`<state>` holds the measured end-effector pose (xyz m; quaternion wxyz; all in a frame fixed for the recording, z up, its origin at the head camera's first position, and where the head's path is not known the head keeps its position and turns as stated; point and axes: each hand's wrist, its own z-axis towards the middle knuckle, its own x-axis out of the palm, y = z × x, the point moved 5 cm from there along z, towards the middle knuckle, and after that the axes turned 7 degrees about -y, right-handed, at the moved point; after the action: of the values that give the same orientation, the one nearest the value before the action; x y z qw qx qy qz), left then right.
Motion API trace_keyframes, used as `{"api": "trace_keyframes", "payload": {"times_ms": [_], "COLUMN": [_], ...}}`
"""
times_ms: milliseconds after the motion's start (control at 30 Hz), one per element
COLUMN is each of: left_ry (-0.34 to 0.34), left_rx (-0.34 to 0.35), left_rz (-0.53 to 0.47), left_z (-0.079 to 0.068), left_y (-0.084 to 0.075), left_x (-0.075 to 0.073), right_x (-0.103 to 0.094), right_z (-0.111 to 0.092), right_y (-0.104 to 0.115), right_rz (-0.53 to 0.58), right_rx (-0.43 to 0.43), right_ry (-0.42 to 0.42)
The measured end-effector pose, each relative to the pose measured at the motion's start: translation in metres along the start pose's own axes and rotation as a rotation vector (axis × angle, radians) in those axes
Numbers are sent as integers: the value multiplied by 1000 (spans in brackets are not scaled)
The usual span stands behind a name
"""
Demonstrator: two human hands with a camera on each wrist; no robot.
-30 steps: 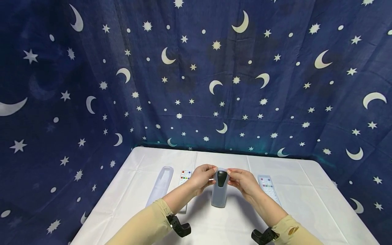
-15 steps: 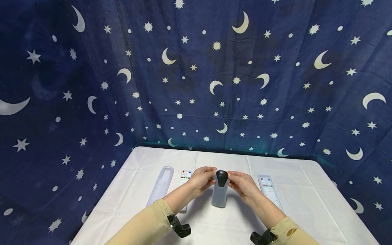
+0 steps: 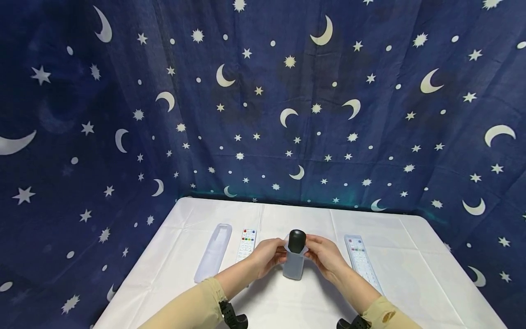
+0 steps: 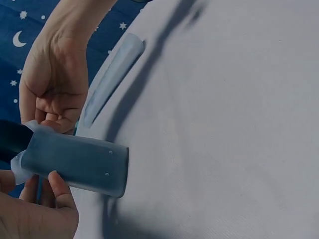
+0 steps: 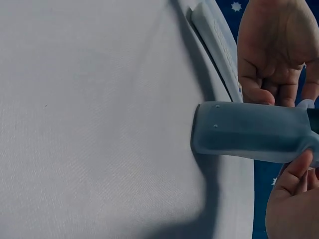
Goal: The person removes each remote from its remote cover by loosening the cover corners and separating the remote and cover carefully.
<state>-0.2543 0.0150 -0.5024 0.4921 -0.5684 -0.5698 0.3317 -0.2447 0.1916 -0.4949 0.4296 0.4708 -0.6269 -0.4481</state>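
White remote (image 3: pixel 246 245): button print illegible
Black remote (image 3: pixel 297 241): lower end obscured inside translucent sleeve (image 3: pixel 293 268)
Fingers: left hand (image 3: pixel 268 257), right hand (image 3: pixel 324 256) both clamped on sleeve mouth

A dark blue, creased curtain (image 3: pixel 263 103) faces me behind the desk (image 3: pixel 411 246) and along its left side, scattered with pale moons (image 3: pixel 107 31), stars (image 3: pixel 41 76) and dots (image 3: pixel 225 37), teal near its foot. White cloth (image 3: pixel 164 256) with fold lines covers the desk, and soft shadows (image 4: pixel 149 64) lie across it.

The black object (image 3: pixel 297 241) looks glossy plastic, the translucent sleeve (image 3: pixel 293 267) smooth rubber, the white tablecloth (image 3: pixel 419 256) matt fabric.
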Motion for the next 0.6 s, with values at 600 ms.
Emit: {"api": "trace_keyframes", "payload": {"times_ms": [600], "left_ry": [17], "left_rx": [41], "left_rz": [43], "left_z": [-4], "left_y": [-3], "left_x": [-3], "right_x": [-16], "right_z": [-13], "right_y": [-6], "right_rz": [-95], "right_rx": [67], "right_ry": [22]}}
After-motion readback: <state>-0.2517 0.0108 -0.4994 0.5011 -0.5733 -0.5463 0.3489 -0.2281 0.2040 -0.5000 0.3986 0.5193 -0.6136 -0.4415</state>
